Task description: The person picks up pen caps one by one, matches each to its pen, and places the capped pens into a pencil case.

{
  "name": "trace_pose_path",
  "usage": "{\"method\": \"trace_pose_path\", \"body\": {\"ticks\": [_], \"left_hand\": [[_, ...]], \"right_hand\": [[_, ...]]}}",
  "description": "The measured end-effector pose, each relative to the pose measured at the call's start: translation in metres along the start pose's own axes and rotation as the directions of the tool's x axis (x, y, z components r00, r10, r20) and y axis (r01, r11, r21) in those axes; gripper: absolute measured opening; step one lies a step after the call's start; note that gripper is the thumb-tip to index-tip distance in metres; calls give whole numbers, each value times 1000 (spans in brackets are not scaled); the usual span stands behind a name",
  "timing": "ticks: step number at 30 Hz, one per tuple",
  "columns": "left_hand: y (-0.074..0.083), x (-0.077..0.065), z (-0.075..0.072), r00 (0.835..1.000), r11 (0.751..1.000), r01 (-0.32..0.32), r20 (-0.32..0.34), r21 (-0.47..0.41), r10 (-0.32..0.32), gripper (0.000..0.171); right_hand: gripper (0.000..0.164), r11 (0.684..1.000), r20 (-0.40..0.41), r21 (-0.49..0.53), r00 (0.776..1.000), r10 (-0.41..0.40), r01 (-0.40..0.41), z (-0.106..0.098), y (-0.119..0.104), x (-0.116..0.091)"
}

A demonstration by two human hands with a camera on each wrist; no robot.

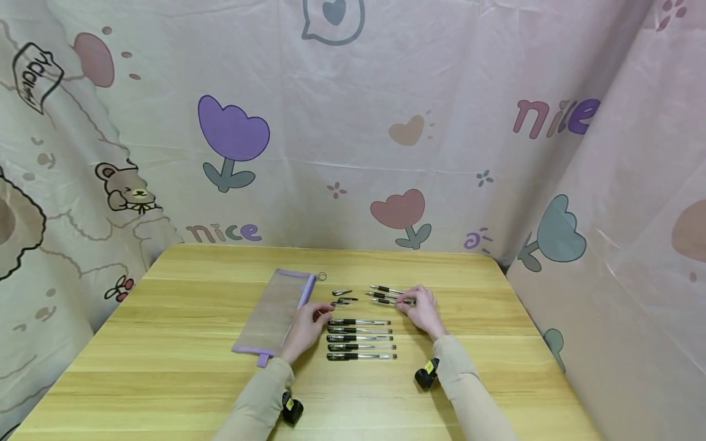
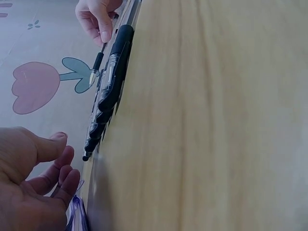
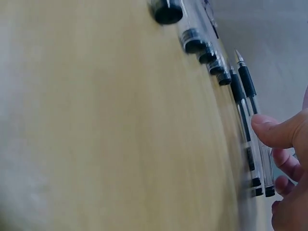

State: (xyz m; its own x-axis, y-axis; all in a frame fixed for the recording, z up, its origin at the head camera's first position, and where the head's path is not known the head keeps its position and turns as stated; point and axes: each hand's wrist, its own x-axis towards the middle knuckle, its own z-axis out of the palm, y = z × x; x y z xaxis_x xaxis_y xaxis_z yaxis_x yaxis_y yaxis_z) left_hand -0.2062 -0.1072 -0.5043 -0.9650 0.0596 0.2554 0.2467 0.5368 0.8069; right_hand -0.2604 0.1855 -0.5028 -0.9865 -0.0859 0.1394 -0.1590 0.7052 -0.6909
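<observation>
My right hand pinches a slim, uncapped gel pen between thumb and fingers, near its clear barrel. In the right wrist view this pen stands slightly off the table, its tip pointing away from the hand. Beside it lie other uncapped pens with black grips. The left hand hovers by the cap ends of several capped gel pens laid in a row. Its fingers are loosely bent, and the left wrist view shows nothing between them. Small black pen caps lie just beyond the left fingertips.
A mesh zip pouch with purple trim and a ring lies flat left of the pens, partly under the left hand. The wooden table meets a patterned curtain at the back and sides.
</observation>
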Motion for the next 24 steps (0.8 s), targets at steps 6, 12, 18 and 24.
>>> {"method": "trace_pose_path", "body": {"ticks": [6, 12, 18, 24], "left_hand": [[0, 0, 0, 1000, 1000, 6, -4, -6, -6, 19], [0, 2, 1, 1000, 1000, 24, -2, -15, -24, 18], [-2, 6, 2, 1000, 1000, 27, -7, 3, -27, 18], [-1, 11, 5, 1000, 999, 27, -3, 26, -27, 21]], "right_hand": [[8, 998, -7, 39, 999, -44, 44, -2, -4, -5], [9, 993, 9, 106, 999, -48, 46, 1, -5, -7], [10, 987, 29, 145, 997, -68, 63, 2, -7, -12], [11, 985, 33, 149, 995, -90, 84, 1, -8, -15]]}}
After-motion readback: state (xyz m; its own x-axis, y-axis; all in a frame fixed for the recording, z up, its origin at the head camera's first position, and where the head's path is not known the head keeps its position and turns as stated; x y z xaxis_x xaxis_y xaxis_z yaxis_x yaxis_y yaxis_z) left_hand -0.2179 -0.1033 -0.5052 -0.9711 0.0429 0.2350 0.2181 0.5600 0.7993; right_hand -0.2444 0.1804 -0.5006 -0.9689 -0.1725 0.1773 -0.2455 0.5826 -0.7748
